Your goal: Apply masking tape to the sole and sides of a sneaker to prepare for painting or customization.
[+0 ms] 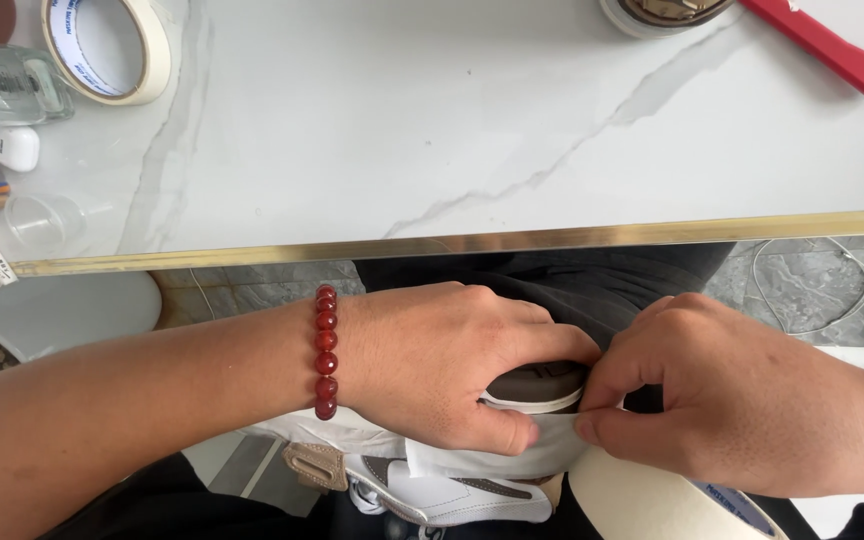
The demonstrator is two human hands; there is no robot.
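Both hands are working a shoe (472, 490) in the lap, below the worktop (452, 243) edge: left hand (442, 365) pinching white tape (512, 450) w/ thumb, right hand (732, 400) pinching its end. Risk: tape creasing or sticking crooked if the pinches are pulling unevenly; the roll (652, 500) right of the shoe could be slipping off.

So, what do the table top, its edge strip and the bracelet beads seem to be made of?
Table top: looks like polished white marble or an imitation, with grey veins and a soft sheen.
Edge strip: seems brushed brass-coloured metal, with streaky reflections.
Bracelet beads: glossy dark red, perhaps glass or polished stone.
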